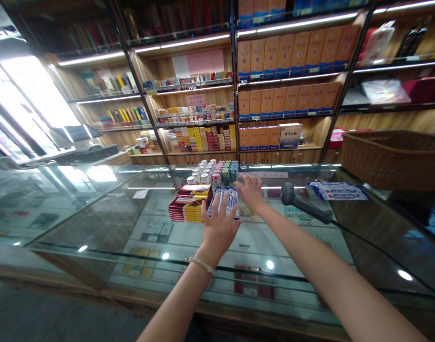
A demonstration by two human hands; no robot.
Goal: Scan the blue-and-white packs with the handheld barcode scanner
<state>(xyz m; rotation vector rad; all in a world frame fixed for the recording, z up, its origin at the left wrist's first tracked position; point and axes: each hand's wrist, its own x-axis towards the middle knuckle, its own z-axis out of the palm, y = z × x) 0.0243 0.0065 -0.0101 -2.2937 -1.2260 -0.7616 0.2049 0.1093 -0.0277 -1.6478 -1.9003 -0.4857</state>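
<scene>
My left hand has its fingers spread over the near end of the blue and white packets; whether it touches them is hard to tell. Just left of it is a stack of red and yellow packets. My right hand, fingers apart and holding nothing, hovers at the right side of the blue and white packets, near the small green and blue packs. White-capped jars stand behind the red and yellow stack.
On the glass counter, a black scanner with a cable lies right of my hands. More blue packets and a wicker basket are farther right. Stocked shelves stand behind.
</scene>
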